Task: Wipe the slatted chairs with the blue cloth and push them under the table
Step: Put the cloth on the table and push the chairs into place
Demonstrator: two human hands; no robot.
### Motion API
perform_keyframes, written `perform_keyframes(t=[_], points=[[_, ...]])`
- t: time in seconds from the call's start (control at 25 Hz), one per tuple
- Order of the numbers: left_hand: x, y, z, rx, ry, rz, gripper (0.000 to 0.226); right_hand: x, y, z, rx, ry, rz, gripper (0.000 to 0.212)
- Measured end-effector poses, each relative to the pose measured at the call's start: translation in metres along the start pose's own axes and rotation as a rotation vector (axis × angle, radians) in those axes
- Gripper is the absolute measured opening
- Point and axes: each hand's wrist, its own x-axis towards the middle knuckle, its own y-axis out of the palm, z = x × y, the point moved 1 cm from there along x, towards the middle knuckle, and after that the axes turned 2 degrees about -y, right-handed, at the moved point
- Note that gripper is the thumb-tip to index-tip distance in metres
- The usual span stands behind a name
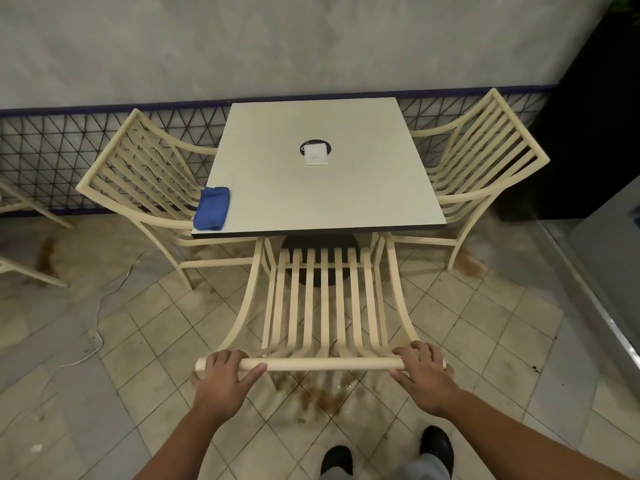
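A cream slatted chair (323, 299) stands in front of me, its seat partly under the square grey table (311, 195). My left hand (225, 375) grips the left end of its top rail, and my right hand (420, 374) grips the right end. The folded blue cloth (212, 208) lies on the table's near left corner, away from both hands. Two more slatted chairs, one on the left (138, 174) and one on the right (485, 157), sit tucked against the table's sides.
A white napkin holder (316, 153) sits at the table's centre. A mesh fence (41, 157) and wall run behind. A white cable (97, 327) trails over the stained tiled floor at left. Parts of other chairs (31, 271) show at far left. A dark planter (588, 133) stands right.
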Motion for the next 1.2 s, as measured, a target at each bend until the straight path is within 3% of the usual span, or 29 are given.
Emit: perform_keyframes(t=[0.12, 0.92, 1.2], points=[[0.004, 0.002, 0.001, 0.059, 0.006, 0.033, 0.05, 0.002, -0.001, -0.002, 0.023, -0.011, 0.014, 0.047], [0.089, -0.012, 0.004, -0.028, 0.032, 0.102, 0.058, 0.078, -0.046, 0.011, 0.001, -0.016, 0.082, 0.045], [0.114, -0.024, 0.004, 0.004, 0.019, 0.16, 0.043, 0.093, -0.055, 0.022, -0.018, -0.007, 0.106, 0.046]])
